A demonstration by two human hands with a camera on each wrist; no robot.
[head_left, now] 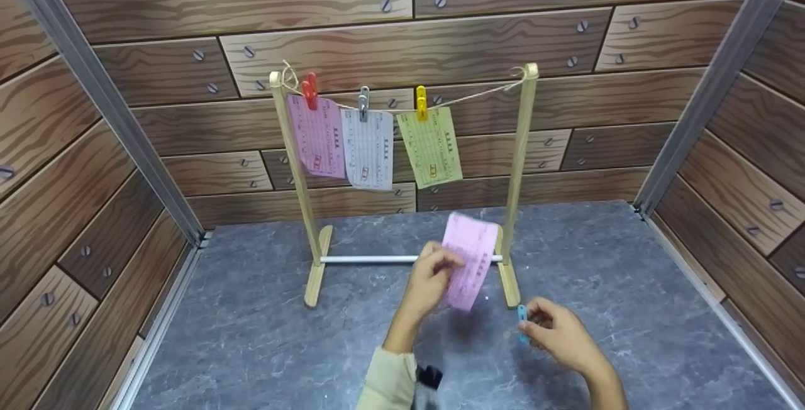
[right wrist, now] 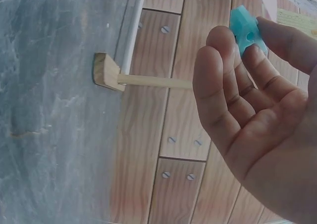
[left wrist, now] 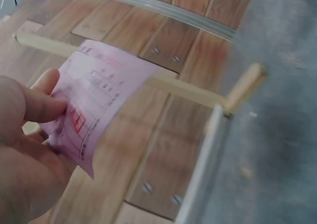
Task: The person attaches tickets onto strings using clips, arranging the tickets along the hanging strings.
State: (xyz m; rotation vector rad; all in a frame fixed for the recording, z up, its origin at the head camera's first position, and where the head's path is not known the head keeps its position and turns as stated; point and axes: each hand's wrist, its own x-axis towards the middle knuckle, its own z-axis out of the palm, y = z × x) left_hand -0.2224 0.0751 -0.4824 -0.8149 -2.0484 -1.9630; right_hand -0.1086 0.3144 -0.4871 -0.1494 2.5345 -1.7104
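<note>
My left hand (head_left: 429, 278) pinches a pink printed slip (head_left: 468, 259) by its left edge, holding it up in front of the rack's right foot. In the left wrist view the slip (left wrist: 99, 100) bends slightly and shows a red stamp. To the right, my right hand (head_left: 560, 331) holds a blue clothespin (head_left: 522, 323) between thumb and fingers; the right wrist view shows this clothespin (right wrist: 246, 29) at the fingertips. Behind, a string (head_left: 481, 97) carries a pink slip (head_left: 317, 139) under a red clothespin (head_left: 309, 91), a white slip (head_left: 368, 152) under a grey one, and a green slip (head_left: 434, 152) under a yellow one.
A wooden rack with a left post (head_left: 295, 171) and a right post (head_left: 521, 158) holds the string. Its feet stand on the grey marbled table (head_left: 251, 334), joined by a white bar (head_left: 371, 260). Wood-patterned walls (head_left: 440, 45) and metal frame bars (head_left: 698, 77) enclose the space.
</note>
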